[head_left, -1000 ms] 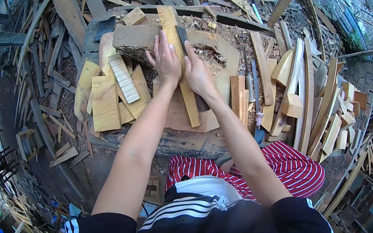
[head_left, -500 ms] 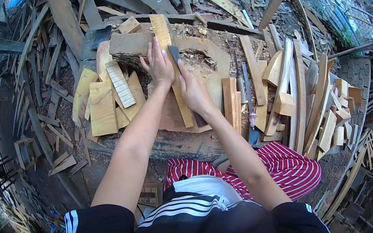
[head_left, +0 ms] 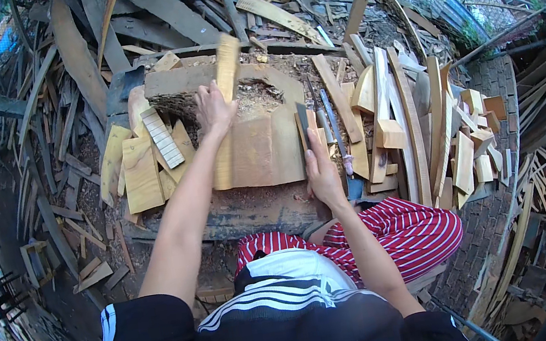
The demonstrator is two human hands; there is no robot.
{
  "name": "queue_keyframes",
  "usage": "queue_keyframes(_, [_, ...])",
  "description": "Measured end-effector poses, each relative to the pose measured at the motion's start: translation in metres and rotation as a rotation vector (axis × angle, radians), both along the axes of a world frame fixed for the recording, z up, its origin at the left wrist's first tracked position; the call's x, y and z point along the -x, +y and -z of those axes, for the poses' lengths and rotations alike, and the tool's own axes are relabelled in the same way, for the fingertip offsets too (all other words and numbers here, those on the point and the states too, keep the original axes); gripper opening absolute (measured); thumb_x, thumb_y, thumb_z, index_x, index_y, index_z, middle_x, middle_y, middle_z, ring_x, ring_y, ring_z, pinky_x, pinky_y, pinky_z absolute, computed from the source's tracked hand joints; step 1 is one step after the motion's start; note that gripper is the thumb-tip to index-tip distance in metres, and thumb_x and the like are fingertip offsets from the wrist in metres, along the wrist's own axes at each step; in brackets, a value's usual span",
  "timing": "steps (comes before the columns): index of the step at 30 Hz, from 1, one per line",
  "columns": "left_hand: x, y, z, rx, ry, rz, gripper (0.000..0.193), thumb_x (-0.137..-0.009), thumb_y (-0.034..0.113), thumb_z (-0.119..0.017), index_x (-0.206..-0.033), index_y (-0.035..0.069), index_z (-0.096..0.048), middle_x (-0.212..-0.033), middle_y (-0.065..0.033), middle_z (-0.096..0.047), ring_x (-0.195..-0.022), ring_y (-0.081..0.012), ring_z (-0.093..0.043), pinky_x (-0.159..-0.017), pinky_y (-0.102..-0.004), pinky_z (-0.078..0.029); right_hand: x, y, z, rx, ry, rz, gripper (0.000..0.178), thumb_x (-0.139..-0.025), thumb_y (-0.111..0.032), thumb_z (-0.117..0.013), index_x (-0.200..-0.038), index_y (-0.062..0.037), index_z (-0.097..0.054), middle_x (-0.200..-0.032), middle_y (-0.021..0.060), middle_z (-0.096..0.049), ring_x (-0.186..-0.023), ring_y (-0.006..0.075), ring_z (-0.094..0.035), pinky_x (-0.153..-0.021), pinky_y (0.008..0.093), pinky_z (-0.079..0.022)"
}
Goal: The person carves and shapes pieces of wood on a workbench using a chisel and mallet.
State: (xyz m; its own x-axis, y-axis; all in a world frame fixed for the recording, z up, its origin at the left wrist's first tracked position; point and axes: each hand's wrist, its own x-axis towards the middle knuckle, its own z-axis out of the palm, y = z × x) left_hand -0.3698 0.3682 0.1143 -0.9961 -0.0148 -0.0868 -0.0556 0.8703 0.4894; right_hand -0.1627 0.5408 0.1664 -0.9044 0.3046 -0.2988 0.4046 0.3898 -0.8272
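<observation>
A long yellowish wooden strip (head_left: 227,68) stands tilted over the chopping block, its upper end raised. My left hand (head_left: 213,112) is closed around it partway along, and its lower part shows below my wrist. Farther right, my right hand (head_left: 323,175) grips a dark, flat, blade-like tool (head_left: 303,123), which points away from me; its exact kind is unclear. The tool is apart from the strip, beside the right edge of the block. The worn wooden block (head_left: 262,147) has a rough hollow with wood chips (head_left: 258,95) at its far side.
Left of the block lie flat yellowish boards (head_left: 141,175) and a pale strip with cross lines (head_left: 162,137). To the right are a long metal tool (head_left: 330,116) and a pile of cut wood pieces (head_left: 461,156). Scrap planks (head_left: 171,9) heap up beyond the bench.
My right hand has drawn the dark tool away from the strip, right and toward me. My left hand, flat along the strip before, now wraps it and has lifted it into a tilt.
</observation>
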Motion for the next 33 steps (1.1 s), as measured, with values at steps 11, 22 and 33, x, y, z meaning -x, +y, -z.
queue_keyframes(11, [0.054, -0.054, -0.061, 0.234, -0.432, 1.308, 0.062, -0.068, 0.006, -0.073, -0.127, 0.008, -0.054, -0.118, -0.0125, -0.057, -0.111, -0.0314, -0.047, -0.102, -0.0394, -0.039, -0.014, 0.014, -0.024, -0.290, 0.215, 0.003, 0.052, -0.097, -0.013, -0.044, -0.147, -0.0167, -0.031, -0.131, 0.0249, -0.051, -0.105, 0.0416, -0.060, -0.084, 0.0433, -0.048])
queue_keyframes(22, [0.103, -0.006, -0.028, 0.163, -0.257, 1.402, 0.049, -0.068, -0.006, -0.063, -0.114, 0.009, -0.065, -0.116, -0.0126, -0.064, -0.110, -0.0312, -0.058, -0.094, -0.0379, -0.048, -0.027, -0.026, -0.013, -0.316, 0.001, -0.262, 0.055, -0.095, -0.019, -0.051, -0.147, -0.0236, -0.033, -0.081, 0.0209, -0.063, -0.069, 0.0376, -0.063, -0.063, 0.0466, -0.049])
queue_keyframes(33, [0.103, -0.012, 0.051, 0.149, 0.315, 0.490, 0.029, -0.088, 0.040, -0.054, -0.097, 0.014, -0.060, -0.111, -0.0108, -0.057, -0.121, -0.0292, -0.042, -0.108, -0.0457, -0.022, 0.000, -0.054, -0.011, -0.970, 0.022, -0.554, 0.068, -0.081, -0.011, -0.058, -0.144, -0.0291, -0.039, -0.071, 0.0090, -0.056, -0.044, 0.0242, -0.058, -0.039, 0.0370, -0.046])
